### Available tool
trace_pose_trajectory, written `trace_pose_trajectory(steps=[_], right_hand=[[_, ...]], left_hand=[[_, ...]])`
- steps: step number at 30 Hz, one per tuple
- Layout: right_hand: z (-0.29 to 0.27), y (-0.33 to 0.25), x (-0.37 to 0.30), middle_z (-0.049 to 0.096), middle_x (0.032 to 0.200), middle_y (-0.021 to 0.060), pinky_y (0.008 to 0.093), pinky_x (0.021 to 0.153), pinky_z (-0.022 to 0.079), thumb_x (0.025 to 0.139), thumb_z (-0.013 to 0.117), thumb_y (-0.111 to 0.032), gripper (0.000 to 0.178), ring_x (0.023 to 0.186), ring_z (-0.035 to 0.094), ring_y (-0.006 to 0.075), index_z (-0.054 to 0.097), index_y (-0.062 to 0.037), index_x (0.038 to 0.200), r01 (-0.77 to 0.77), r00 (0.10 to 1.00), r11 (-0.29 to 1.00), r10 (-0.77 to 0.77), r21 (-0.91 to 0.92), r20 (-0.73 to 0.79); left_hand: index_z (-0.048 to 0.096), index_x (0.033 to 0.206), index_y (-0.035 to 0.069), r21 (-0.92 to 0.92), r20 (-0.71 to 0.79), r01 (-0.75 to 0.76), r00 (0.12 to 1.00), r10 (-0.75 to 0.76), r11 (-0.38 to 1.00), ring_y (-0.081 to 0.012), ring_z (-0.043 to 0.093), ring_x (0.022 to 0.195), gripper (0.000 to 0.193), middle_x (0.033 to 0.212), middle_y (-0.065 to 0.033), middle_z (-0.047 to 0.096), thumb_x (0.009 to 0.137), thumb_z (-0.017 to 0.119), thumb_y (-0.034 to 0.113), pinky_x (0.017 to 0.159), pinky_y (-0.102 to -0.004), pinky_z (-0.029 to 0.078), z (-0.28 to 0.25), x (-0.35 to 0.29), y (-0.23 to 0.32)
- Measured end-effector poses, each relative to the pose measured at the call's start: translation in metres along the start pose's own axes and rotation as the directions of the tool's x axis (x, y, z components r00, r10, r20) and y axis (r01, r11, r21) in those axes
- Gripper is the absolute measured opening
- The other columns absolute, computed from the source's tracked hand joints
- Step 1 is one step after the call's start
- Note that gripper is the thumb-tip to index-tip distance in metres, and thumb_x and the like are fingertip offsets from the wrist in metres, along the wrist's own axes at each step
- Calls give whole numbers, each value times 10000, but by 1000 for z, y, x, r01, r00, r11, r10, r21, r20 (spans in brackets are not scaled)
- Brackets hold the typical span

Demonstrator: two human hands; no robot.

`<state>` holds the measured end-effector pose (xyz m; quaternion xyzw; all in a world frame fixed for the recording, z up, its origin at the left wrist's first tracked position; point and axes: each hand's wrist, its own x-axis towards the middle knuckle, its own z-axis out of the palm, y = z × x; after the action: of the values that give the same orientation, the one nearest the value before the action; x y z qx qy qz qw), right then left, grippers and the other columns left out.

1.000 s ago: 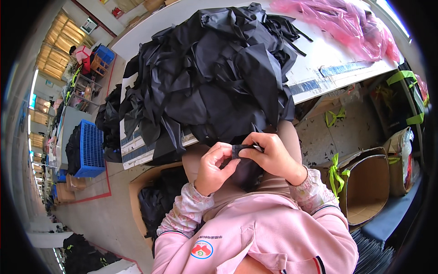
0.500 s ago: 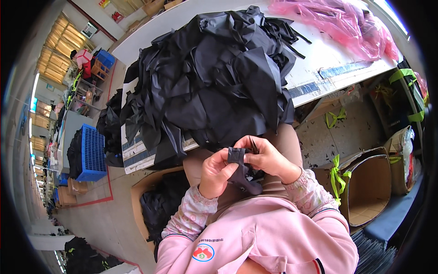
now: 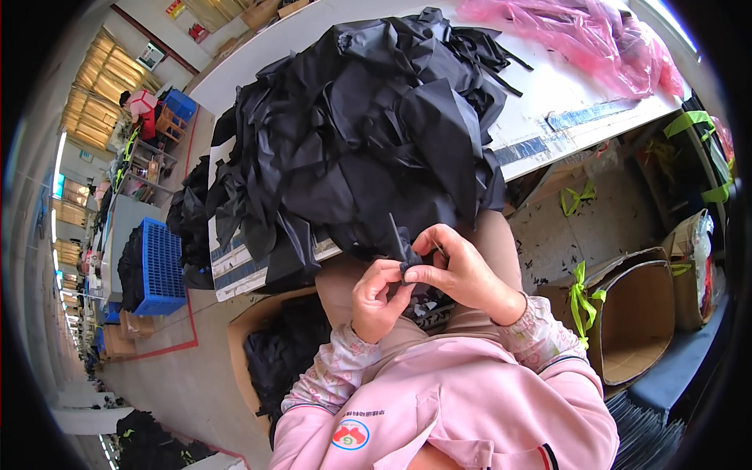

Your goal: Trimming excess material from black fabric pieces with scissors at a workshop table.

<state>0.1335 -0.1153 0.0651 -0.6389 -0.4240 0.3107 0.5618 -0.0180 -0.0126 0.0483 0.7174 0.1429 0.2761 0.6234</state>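
Since something so small probably needs steadying from both sides, the left hand [image 3: 377, 299] and right hand [image 3: 466, 276] pinch a black fabric piece [image 3: 406, 255] near centre toward four o'clock, while the fabric pile [image 3: 352, 149] lies around twelve o'clock, likely for easy reach.

Pink plastic [image 3: 583, 43], blue crate [image 3: 164, 266], open cardboard box [image 3: 638, 317]

Black strip [image 3: 405, 252], black fabric pile [image 3: 360, 149], pink shirt [image 3: 493, 384] (floral sleeves [image 3: 333, 364]), blue crate [image 3: 163, 270].
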Motion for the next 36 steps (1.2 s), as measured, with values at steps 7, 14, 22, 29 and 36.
trace_pose_trajectory(steps=[7, 14, 22, 29, 36], right_hand=[[-3, 10, -10, 556, 973, 170, 342, 707, 469, 817, 734, -180, 360, 832, 577, 287, 548, 48, 1025, 210, 978, 976, -209, -66, 18], [16, 9, -23, 506, 593, 28, 271, 490, 420, 871, 698, -272, 334, 539, 503, 85, 572, 24, 960, -32, 999, 990, 28, 139, 33], [23, 4, -21, 521, 639, -44, 187, 451, 385, 908, 652, -299, 277, 517, 472, 24, 569, -34, 901, -311, 933, 901, 229, 302, 278], [28, 6, -20, 482, 557, 94, 309, 458, 378, 847, 724, -266, 349, 512, 398, 120, 550, 33, 803, -26, 999, 997, 24, 79, 28], [23, 1, -21, 474, 523, 100, 297, 443, 379, 879, 688, -255, 339, 480, 414, 108, 535, 29, 775, -88, 995, 992, 84, 84, 55]], left_hand=[[627, 960, -32, 48, -263, -47, 963, 58, 998, -20, 506, 744, 140, 974, 4, 575, 830, 635, -82, 625, -161, 405, -9, 5, -13], [623, 964, -28, 16, -309, -94, 946, 95, 995, -17, 517, 758, 132, 990, 4, 577, 841, 631, -76, 633, -157, 410, -6, 3, -14], [608, 971, -39, 32, -269, -77, 960, 83, 997, -60, 563, 821, 143, 1024, -31, 572, 838, 630, -85, 709, -193, 461, -3, -2, -12], [614, 947, -42, 34, -254, -68, 964, 75, 997, -80, 562, 830, 154, 1021, -51, 579, 806, 639, -102, 690, -197, 452, -2, -6, -19], [634, 937, -39, 110, -226, -88, 968, 111, 990, -63, 546, 797, 146, 1022, -53, 589, 801, 655, -87, 616, -176, 418, -2, -6, -17]])
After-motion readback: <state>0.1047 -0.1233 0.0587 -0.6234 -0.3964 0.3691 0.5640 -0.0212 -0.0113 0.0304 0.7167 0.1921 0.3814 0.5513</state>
